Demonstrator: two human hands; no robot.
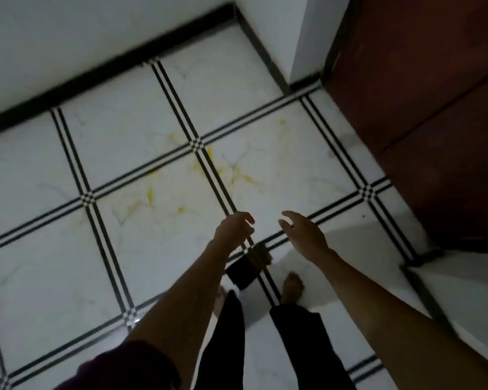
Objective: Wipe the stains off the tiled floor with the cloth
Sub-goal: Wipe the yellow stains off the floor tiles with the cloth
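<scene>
From the head view I see a glossy tiled floor [40, 263]: square white tiles with faint grey marble veins, edged by twin black lines that meet in small checkered crossings. The stains [238, 174] are yellow, thin streaks and a few thicker smears, scattered over the four tiles around one crossing. The patch as a whole stretches from lower left to upper right of the picture, well ahead of the feet. The left grip [234, 229] hangs above the floor with its fingers loosely curled round nothing. The right grip [304, 235] is beside it, fingers relaxed and slightly spread, also empty, with a gap between the two. Below them a dark flat object [245, 273] lies on the floor across a black line, just ahead of the bare feet [292, 285], its long side running lower left to upper right. I cannot tell whether it is the cloth. A black skirting [110, 63] runs under a plain white wall [68, 32], and a reddish-brown door [420, 94] stands at right.
</scene>
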